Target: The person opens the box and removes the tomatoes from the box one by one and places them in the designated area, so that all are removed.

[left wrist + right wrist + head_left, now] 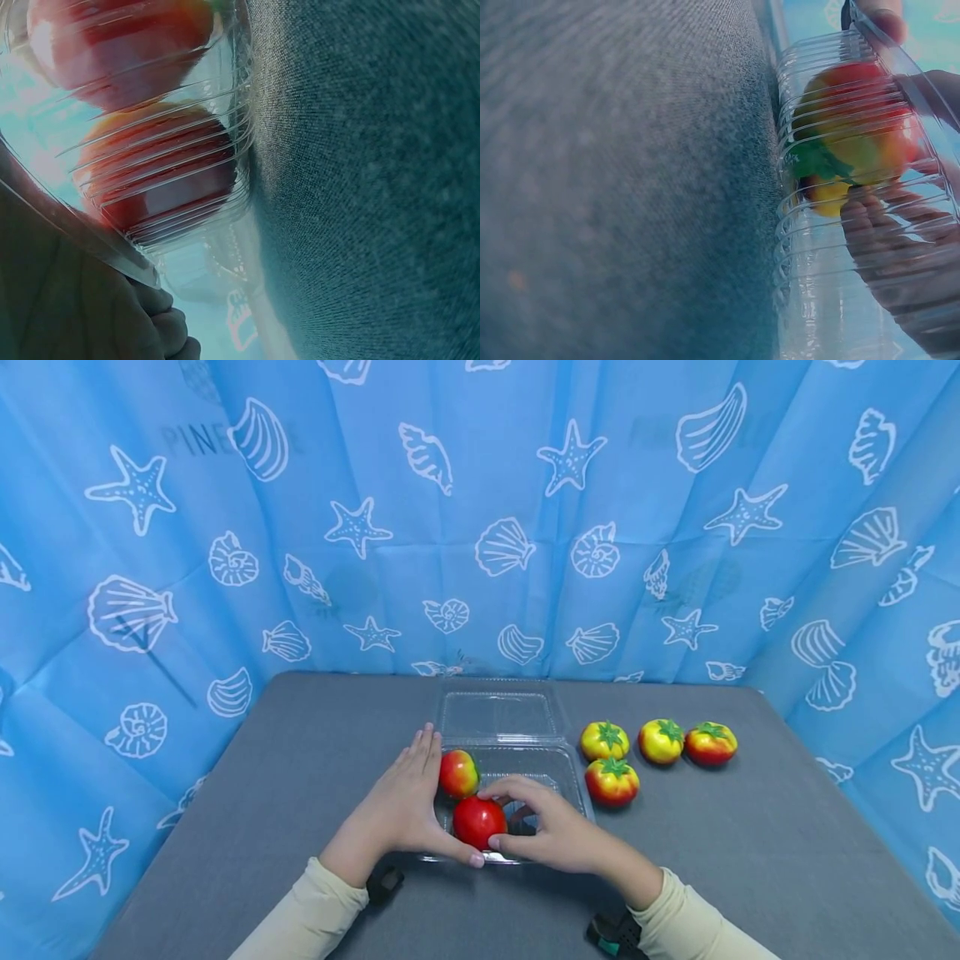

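Observation:
A clear plastic clamshell box [551,760] lies with its lid folded back. Two red-and-yellow tomatoes with green tops sit at its left: one behind [459,774], one red tomato [480,823] in front. My left hand [405,802] lies along the box's left side, fingers straight and thumb stretched along the front edge. With curled fingers and thumb, my right hand [555,828] holds the front tomato from its right side. Through the ribbed wall [791,232], the right wrist view shows this tomato [855,127] with its green leaves facing the fingers.
Right of the box are several more tomatoes: two close together [604,741] [612,782], then a yellow one [661,742] and a redder one [710,744]. The open lid [498,714] lies behind the box on the grey table [337,727]. A blue shell-patterned curtain [480,610] hangs behind.

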